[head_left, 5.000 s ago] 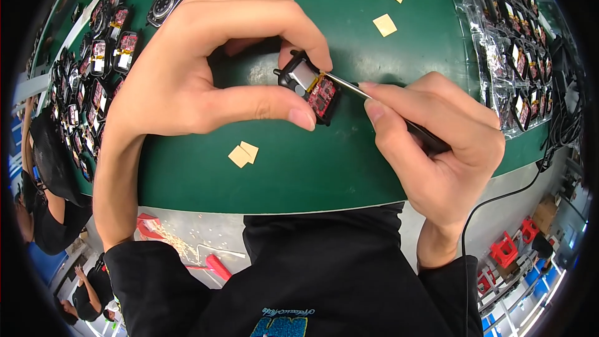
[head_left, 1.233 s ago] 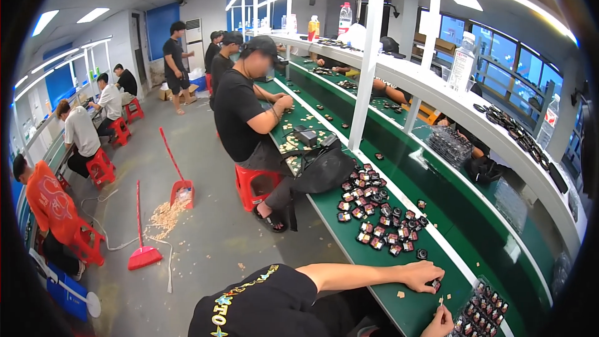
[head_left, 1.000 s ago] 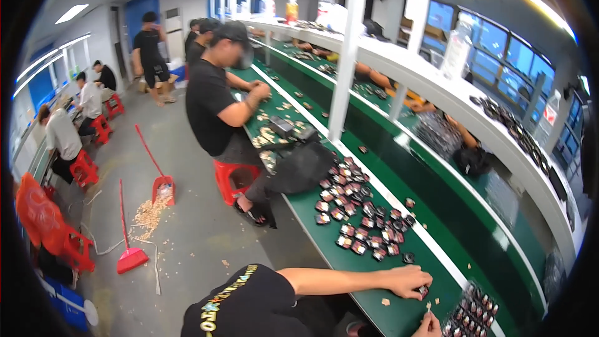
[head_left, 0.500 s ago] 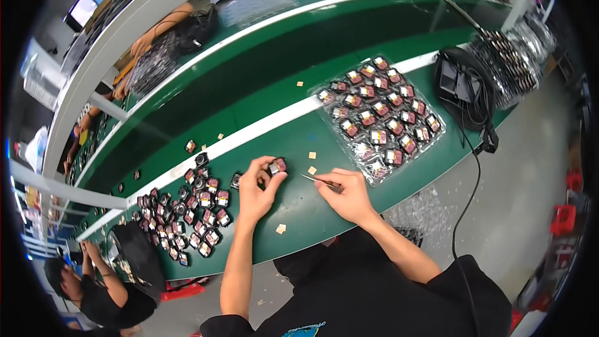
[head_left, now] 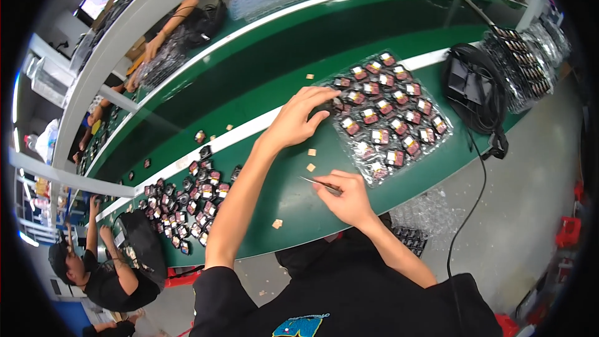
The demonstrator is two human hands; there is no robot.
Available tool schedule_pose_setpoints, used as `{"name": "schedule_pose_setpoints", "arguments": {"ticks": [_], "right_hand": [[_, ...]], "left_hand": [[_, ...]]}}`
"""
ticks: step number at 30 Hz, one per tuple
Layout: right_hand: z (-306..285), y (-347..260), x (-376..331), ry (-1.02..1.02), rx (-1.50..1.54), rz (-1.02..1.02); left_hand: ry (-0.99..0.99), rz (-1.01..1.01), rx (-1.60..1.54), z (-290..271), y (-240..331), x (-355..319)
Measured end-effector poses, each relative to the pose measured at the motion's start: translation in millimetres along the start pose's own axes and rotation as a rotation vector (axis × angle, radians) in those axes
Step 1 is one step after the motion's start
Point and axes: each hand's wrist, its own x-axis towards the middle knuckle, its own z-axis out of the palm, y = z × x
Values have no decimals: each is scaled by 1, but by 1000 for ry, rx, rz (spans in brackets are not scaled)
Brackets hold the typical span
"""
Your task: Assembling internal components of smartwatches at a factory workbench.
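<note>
A small black-and-red component point(head_left: 329, 103) sits at the near-left edge of the clear blister tray point(head_left: 430, 150) on the green bench point(head_left: 262, 81), pinched between the left hand's point(head_left: 298, 120) fingertips. The right hand point(head_left: 347, 195) is closed around thin tweezers point(head_left: 315, 182) nearer the body, tips hovering above small tan squares point(head_left: 310, 160). Seating it well probably means lowering it squarely into one pocket, clear of neighbouring parts.

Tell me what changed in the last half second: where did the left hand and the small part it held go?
The left hand has reached forward and right, from in front of the chest to the near corner of the clear tray of small dark parts, fingertips at its edge; whether it holds a part there is unclear. The right hand stayed low by the body, gripping the thin tweezers. The green bench looks unchanged.
</note>
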Motion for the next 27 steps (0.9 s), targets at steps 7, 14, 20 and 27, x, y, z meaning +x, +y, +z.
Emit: {"name": "schedule_pose_setpoints", "arguments": {"ticks": [7, 14, 20, 27], "right_hand": [[-2, -6, 5, -29, -2, 6], [0, -6, 8, -60, -75, 29], [8, -4, 17, -125, 43, 150], [17, -5, 54, -68, 268, 380]], "left_hand": [[251, -343, 638, -65, -92, -92], [298, -644, 599, -125, -117, -201], [403, -571, 438, -125, -109, -204], [174, -218, 145, -35, 8, -170]]}}
